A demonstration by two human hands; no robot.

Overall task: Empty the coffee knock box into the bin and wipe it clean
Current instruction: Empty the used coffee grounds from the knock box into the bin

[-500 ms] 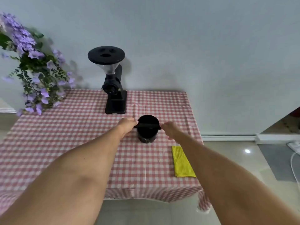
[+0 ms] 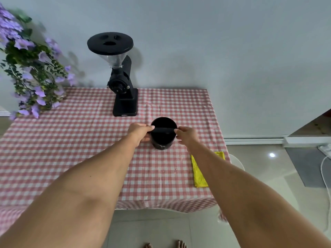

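Since the earlier frame, both hands have been brought closer onto the knock box: the fingers of each are now laid over an end of the bar, where before they were only just beside it. The knock box, a black cylinder, is stood upright on the bench with its open mouth facing up, a little right of the middle. Its knock bar is seen running left to right across the mouth. The left hand is closed on the left end of the bar and the box's rim; the right hand is pinched on the right end. A black coffee grinder is set farther back on the checked cloth, well apart from the box. A folded yellow cloth is laid near the right edge, partly hidden by the right forearm. Purple flowers are seen at the far left.
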